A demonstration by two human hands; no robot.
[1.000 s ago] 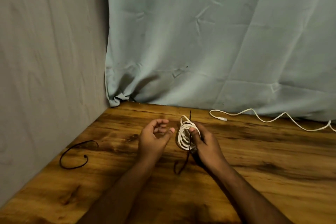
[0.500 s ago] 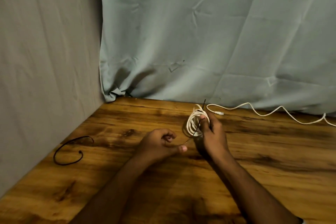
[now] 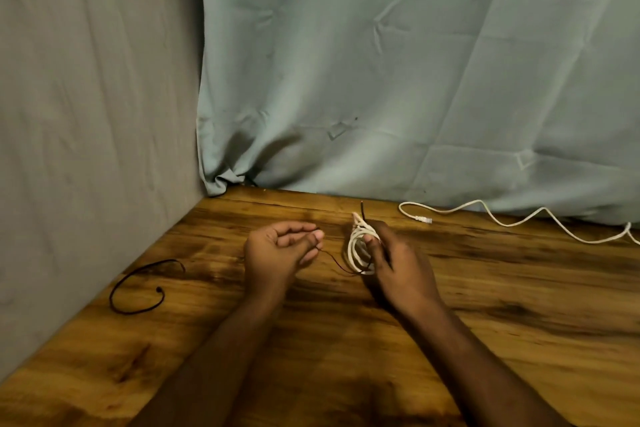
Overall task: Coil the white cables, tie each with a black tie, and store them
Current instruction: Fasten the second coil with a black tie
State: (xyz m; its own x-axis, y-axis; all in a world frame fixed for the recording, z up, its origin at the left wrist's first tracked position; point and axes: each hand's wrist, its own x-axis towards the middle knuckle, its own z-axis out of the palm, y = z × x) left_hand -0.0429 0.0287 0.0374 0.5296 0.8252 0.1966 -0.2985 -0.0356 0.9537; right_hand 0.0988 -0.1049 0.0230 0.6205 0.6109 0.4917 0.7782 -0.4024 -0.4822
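Since the earlier frame, your left hand (image 3: 282, 250) has drawn the tie's free end leftward, away from the coil. It pinches the black tie (image 3: 337, 262) between thumb and fingers. Your right hand (image 3: 391, 260) grips the coiled white cable (image 3: 358, 246), held on edge just above the surface (image 3: 346, 357), long axis running near to far. Step in hand: tying. Next, wrap the free end around the coil and cinch. Farther back, the second white cable (image 3: 485, 215) lies uncoiled.

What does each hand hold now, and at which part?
The right hand grips the coiled white cable at its right side. The left hand pinches one end of the black tie between thumb and fingers.
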